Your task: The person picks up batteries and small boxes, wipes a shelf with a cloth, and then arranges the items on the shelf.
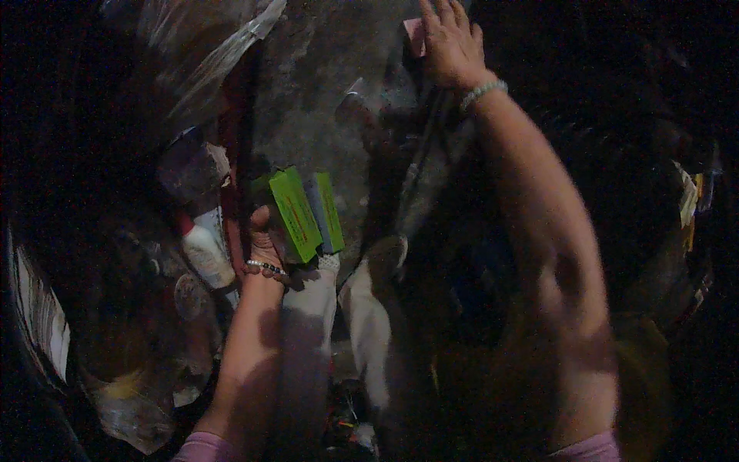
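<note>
In the dim head view, my left hand (265, 239) is low at centre-left, gripping a green cardboard box (295, 213) that bears writing. A second green and grey box (326, 212) is right beside it; whether my fingers also hold that one is hidden. A beaded bracelet (264, 267) is round my left wrist. My right hand (456, 49) reaches far forward at the top, fingers spread, next to a small pink box or block (414, 37). Dark blur hides whether the fingers touch it. A pale beaded bracelet (485, 95) circles that wrist.
A white bottle with a red cap (205, 251) lies left of my left hand. Clear plastic wrapping (231, 52) is at upper left, a plastic bag (133, 413) at lower left. A stack of paper or card (43, 315) stands at the left edge. My legs (366, 323) are below.
</note>
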